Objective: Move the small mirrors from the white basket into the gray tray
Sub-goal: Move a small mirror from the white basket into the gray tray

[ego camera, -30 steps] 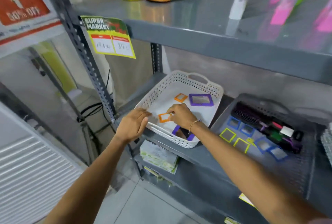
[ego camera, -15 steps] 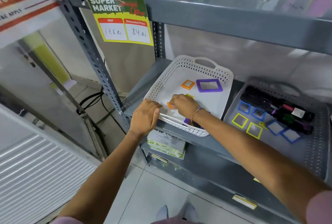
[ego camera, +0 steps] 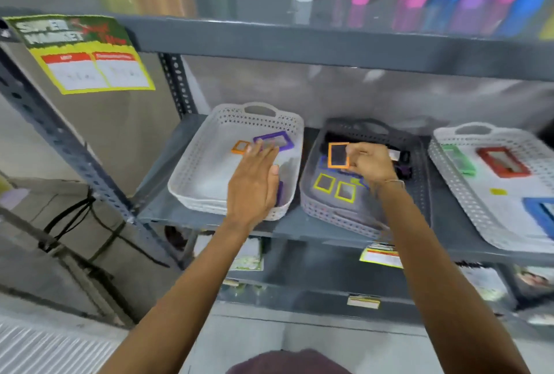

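My right hand (ego camera: 370,163) holds a small orange-framed mirror (ego camera: 338,155) upright above the gray tray (ego camera: 326,208). Two yellow-framed mirrors (ego camera: 324,183) lie flat in that tray, and blue-framed ones are partly hidden behind my hand. My left hand (ego camera: 254,181) hovers flat and open over the white basket (ego camera: 192,175), holding nothing. In the basket lie another small orange mirror (ego camera: 239,147) and a larger purple-framed mirror (ego camera: 275,140). A second purple frame (ego camera: 280,193) peeks out beside my left palm.
A second white basket (ego camera: 458,196) at the right holds red, green and blue framed mirrors. Dark hairbrushes (ego camera: 403,160) lie at the back of the gray tray. A shelf (ego camera: 299,40) runs overhead with a yellow price sign (ego camera: 84,55) at its left post. Lower shelves hold packets.
My right hand lifted the small orange mirror out of the white basket and carried it right over the gray tray. My left hand left the basket's rim and opened over the basket. The camera swung right.
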{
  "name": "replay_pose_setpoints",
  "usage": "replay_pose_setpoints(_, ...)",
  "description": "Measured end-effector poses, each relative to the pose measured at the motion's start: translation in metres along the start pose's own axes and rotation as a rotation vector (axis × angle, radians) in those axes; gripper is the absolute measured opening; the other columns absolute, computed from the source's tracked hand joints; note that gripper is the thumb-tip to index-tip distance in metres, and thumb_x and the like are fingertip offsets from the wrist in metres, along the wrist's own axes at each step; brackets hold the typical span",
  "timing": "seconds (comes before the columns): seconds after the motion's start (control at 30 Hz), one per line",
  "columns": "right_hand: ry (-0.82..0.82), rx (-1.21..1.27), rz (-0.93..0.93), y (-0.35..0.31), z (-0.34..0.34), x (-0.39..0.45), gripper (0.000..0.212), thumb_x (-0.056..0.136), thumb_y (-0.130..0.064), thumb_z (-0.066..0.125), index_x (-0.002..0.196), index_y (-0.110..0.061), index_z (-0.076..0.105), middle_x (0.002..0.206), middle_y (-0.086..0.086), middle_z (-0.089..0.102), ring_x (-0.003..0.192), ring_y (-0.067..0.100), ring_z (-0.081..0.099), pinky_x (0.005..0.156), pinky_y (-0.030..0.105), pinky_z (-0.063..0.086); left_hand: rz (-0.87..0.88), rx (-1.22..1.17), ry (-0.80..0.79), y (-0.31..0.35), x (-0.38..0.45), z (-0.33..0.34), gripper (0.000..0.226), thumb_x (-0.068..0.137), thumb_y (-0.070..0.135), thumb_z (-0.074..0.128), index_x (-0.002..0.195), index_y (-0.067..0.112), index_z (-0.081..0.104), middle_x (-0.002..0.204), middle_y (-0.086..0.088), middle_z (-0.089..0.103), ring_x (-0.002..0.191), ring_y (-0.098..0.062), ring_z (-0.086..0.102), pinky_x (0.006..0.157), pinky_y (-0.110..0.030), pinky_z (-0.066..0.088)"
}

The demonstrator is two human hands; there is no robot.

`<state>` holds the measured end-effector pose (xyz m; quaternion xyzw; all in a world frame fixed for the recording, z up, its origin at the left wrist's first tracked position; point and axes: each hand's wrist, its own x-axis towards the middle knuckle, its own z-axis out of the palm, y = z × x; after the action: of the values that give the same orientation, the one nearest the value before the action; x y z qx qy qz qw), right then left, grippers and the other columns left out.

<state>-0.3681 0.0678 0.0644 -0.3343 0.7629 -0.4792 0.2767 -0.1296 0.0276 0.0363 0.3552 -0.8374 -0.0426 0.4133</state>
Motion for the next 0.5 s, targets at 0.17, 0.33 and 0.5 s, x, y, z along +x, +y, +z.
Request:
replay_pose_setpoints(0.17, 0.099, -0.304, 0.239, 0.041, -0.061, -0.004, 0.012, 0.086, -0.009, 0.057, 0.086, -0.003, 0.068, 0.081, 0.004, 0.059, 0.080, 0.015, 0.052, 0.065, 0.022, 0.044, 0.109, -0.051, -0.169, 0.057, -0.005, 0.049, 0.061, 0.104, 0.033, 0.015, 0.125, -0.002, 0.059, 0.130, -0.014, 0.060, 0.129, -0.028, 0.048, 0.113, -0.034, 0.025)
replay_pose_setpoints(0.33, 0.044, -0.538, 0.276, 0.058, -0.056, -0.010, 0.028, 0.088, -0.002, 0.052, 0.112, 0.008, 0.062, 0.115, 0.026, 0.065, 0.109, 0.035, 0.062, 0.082, 0.036, 0.048, 0.190, 0.062, -0.283, 0.059, -0.025, 0.071, 0.062, 0.104, 0.032, 0.012, 0.122, 0.000, 0.062, 0.125, -0.014, 0.063, 0.123, -0.029, 0.054, 0.113, -0.032, 0.021)
replay_pose_setpoints(0.5, 0.023, -0.639, 0.248, 0.059, -0.046, -0.009, 0.011, 0.089, -0.006, 0.052, 0.096, -0.006, 0.061, 0.097, 0.020, 0.062, 0.089, 0.029, 0.062, 0.081, 0.038, 0.052, 0.176, 0.095, -0.292, 0.059, -0.034, 0.078, 0.062, 0.104, 0.032, 0.014, 0.118, 0.001, 0.066, 0.120, -0.013, 0.066, 0.118, -0.028, 0.057, 0.112, -0.033, 0.025)
